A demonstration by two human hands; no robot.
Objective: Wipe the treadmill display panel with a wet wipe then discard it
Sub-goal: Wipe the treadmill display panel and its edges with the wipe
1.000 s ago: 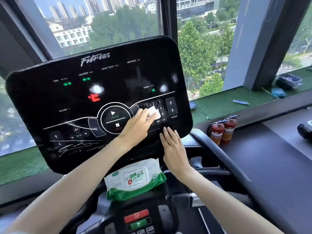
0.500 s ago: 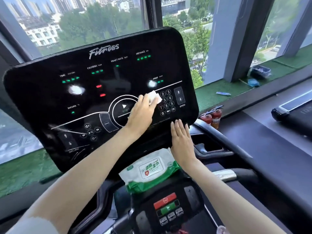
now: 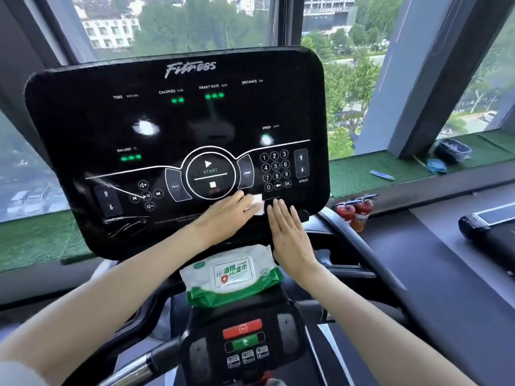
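From the head view, the black display panel fills the middle, tilted back toward the window, and serves as the landmark. The left hand lies flat against the panel's lower face just below the round START ring, fingers extended and pressing a small folded white wet wipe to the glass; the wipe sticks out past the fingertips, below the number keypad. The right hand rests open and flat, holding nothing, palm down across the panel's bottom edge, its fingertips on the glass just right of the wipe and nearly touching it. Directly under the panel's bottom edge a green-and-white wet wipe pack lies on the console, its right end beside the right wrist. Left of the hands, the lower panel with the volume and incline buttons is uncovered, as is everything above the START ring up to the top edge. Right of the panel, past its rounded corner, two red fire extinguishers stand on the floor by the window ledge.
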